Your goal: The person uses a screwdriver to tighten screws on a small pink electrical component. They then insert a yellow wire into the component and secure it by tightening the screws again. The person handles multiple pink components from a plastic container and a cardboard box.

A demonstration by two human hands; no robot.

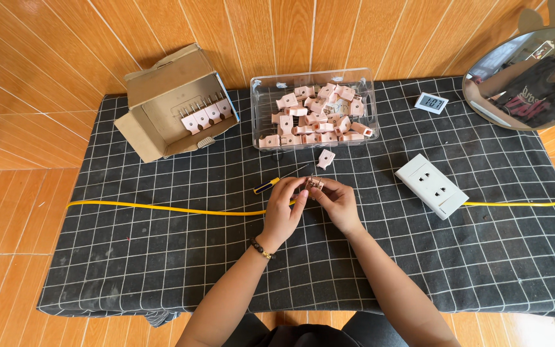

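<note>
Pink plastic marks most of the small parts on this table: a pale pink plug piece (315,184) sits pinched between both hands near the middle of the black grid-patterned cloth (162,257). The left hand (282,211), with a beaded bracelet at the wrist, has its fingers curled together, the tips closed on the left side of the piece. The right hand (337,201) has its fingertips clamped on the piece from the right and from above. Both hands rest just over the yellow cable (162,209), which runs across the cloth from the left edge to the right edge and passes under them.

Just beyond the hands lies a screwdriver (277,180) with a yellow and black handle, and a loose pink plug half (325,158) lies near it. Behind that, toward the far edge, stands a clear plastic bin (258,96) filled with more pink plug parts. At the far left corner a cardboard box (155,83) lies on its side with several pronged plugs in a row inside. A white socket block (431,186) lies to the right of the hands, on the cable's line. A small digital timer (431,103) sits near the far right corner, beside a round mirror (528,80).
</note>
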